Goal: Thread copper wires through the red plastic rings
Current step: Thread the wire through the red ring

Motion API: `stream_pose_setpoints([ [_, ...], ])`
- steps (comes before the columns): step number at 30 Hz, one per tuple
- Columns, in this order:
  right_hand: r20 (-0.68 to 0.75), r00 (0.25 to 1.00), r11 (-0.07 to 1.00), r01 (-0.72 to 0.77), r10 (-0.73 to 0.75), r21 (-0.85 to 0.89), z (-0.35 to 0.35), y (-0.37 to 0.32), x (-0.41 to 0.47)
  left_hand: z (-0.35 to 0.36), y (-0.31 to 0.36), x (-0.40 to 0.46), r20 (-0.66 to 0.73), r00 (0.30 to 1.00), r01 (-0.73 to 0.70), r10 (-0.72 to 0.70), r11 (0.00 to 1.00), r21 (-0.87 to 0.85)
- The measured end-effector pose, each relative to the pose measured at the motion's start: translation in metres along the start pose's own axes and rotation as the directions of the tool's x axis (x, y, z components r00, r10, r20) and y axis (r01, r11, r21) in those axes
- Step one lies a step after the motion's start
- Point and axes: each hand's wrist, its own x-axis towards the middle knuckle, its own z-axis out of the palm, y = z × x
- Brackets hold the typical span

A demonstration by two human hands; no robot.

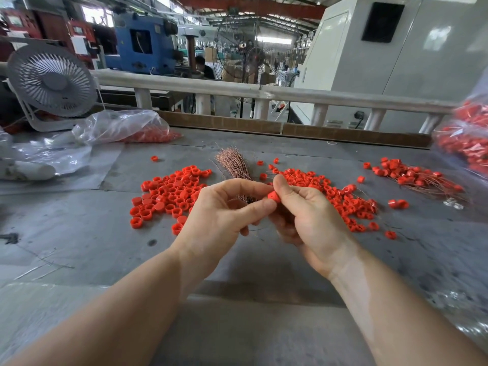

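Observation:
Both my hands meet above the middle of the grey table (79, 233). A single red plastic ring (274, 197) is pinched between the thumb and fingers of my right hand (306, 215). My left hand (224, 212) pinches at the ring's left side with thumb and forefinger; whether a wire runs between those fingers is too fine to see. Behind my hands lies a bundle of copper wires (233, 162). One heap of loose red rings (169, 194) lies to the left, and a second heap (340, 196) lies to the right. Rings with wires through them (417, 175) are piled at the far right.
A small white desk fan (51, 83) stands at the back left beside a clear plastic bag of red rings (126, 128). Another bag of red rings (467, 136) sits at the right edge. A white railing (264, 92) runs behind the table.

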Motion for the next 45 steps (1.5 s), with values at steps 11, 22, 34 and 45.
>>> stream_pose_setpoints([
  [11,0.016,1.000,1.000,-0.016,0.016,0.007,0.000,-0.001,-0.002,0.002,0.001,0.000,0.001,1.000,-0.024,0.024,1.000,-0.006],
  [22,0.030,0.999,0.999,0.042,-0.042,0.003,0.004,0.001,-0.004,0.002,-0.002,0.000,-0.085,0.990,-0.100,0.110,0.988,0.116],
  [34,-0.048,0.985,0.978,0.157,-0.165,-0.140,0.004,0.004,-0.001,0.002,-0.007,0.003,-0.064,0.996,-0.047,0.056,0.989,0.137],
  [45,-0.047,0.993,0.979,0.102,-0.111,-0.174,-0.006,0.001,0.003,-0.002,-0.009,0.007,-0.088,0.994,0.064,-0.070,0.996,-0.068],
])
